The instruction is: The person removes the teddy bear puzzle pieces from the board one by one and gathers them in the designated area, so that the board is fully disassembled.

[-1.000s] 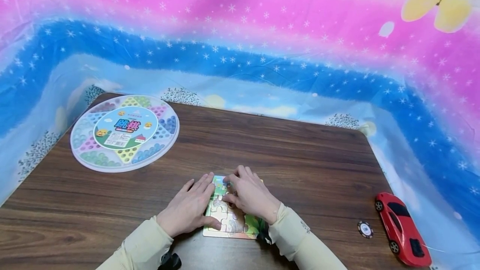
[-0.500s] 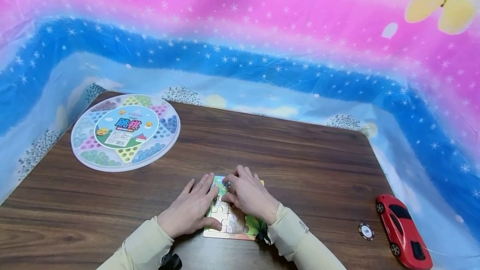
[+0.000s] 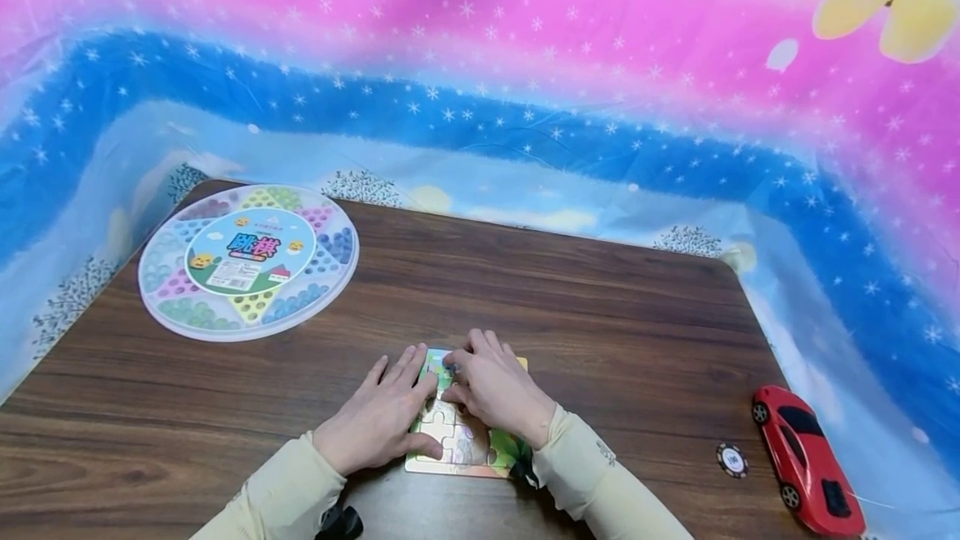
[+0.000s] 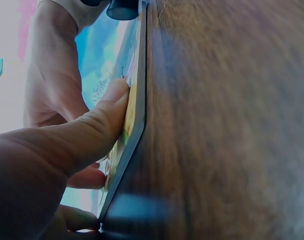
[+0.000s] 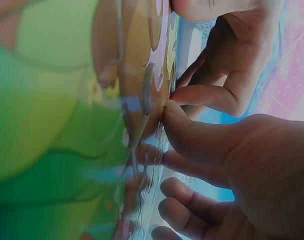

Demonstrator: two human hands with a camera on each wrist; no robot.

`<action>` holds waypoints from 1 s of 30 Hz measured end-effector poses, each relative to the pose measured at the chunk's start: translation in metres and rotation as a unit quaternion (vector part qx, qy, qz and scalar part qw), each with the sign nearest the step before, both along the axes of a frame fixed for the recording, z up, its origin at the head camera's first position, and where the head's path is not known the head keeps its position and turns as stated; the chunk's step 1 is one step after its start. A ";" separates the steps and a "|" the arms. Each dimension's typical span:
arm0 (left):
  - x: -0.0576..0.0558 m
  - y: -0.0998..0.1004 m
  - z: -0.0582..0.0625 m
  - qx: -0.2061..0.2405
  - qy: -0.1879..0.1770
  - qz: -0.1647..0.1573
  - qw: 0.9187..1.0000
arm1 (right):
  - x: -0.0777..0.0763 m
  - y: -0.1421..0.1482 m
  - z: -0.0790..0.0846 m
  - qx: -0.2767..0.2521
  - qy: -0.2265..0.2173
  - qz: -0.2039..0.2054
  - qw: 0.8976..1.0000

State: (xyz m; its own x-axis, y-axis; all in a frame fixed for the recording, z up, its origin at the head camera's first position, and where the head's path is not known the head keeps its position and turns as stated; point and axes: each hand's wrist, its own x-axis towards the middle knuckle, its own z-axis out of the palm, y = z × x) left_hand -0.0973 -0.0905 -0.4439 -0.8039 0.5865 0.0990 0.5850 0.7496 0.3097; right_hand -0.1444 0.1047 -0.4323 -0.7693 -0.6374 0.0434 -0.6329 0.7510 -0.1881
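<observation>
A jigsaw puzzle (image 3: 450,440) lies flat in its frame near the table's front, its pieces showing green, tan and brown print. My left hand (image 3: 378,419) rests along its left side, fingers extended and thumb on the lower left part; the left wrist view has this thumb (image 4: 104,112) on the puzzle's face near its edge. Over the upper part, my right hand (image 3: 498,386) bends its fingers and pinches at a puzzle piece (image 3: 454,367) between thumb and fingertips. Most of that piece is hidden. In the right wrist view the right thumb's tip (image 5: 174,112) touches the puzzle surface.
A round Chinese checkers set (image 3: 251,261) with marbles under a clear lid lies at the table's back left. On the right are a poker chip (image 3: 731,460) and a red toy car (image 3: 808,461). A printed curtain (image 3: 480,107) hangs behind the wooden table (image 3: 585,298).
Both hands stay almost in place on the puzzle, with only slight shifts of the right fingertips. The head view has moved a little.
</observation>
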 end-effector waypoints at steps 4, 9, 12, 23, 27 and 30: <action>0.000 0.000 0.001 0.002 -0.008 0.001 1.000 | 0.000 -0.001 0.000 -0.004 -0.004 0.000 1.000; 0.000 0.000 0.002 0.006 -0.013 0.002 1.000 | 0.000 -0.004 0.001 -0.015 -0.022 0.000 1.000; 0.000 0.001 0.002 0.009 -0.013 0.002 1.000 | 0.001 -0.005 0.001 -0.023 -0.034 -0.006 0.999; 0.000 0.002 0.002 0.008 -0.015 0.004 1.000 | -0.001 -0.006 -0.001 -0.030 -0.075 -0.036 0.996; 0.000 0.002 0.002 0.009 -0.013 0.005 1.000 | -0.001 -0.006 -0.001 -0.029 -0.081 -0.038 0.996; 0.000 0.002 0.002 0.008 -0.009 0.004 1.000 | 0.000 -0.006 0.000 -0.030 -0.080 -0.035 0.996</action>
State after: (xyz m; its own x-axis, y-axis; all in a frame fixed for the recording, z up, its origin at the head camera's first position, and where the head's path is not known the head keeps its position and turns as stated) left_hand -0.0968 -0.0890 -0.4422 -0.8103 0.5785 0.0936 0.5730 0.7489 0.3329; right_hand -0.1447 0.0983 -0.4323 -0.8120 -0.5817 -0.0474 -0.5373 0.7768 -0.3283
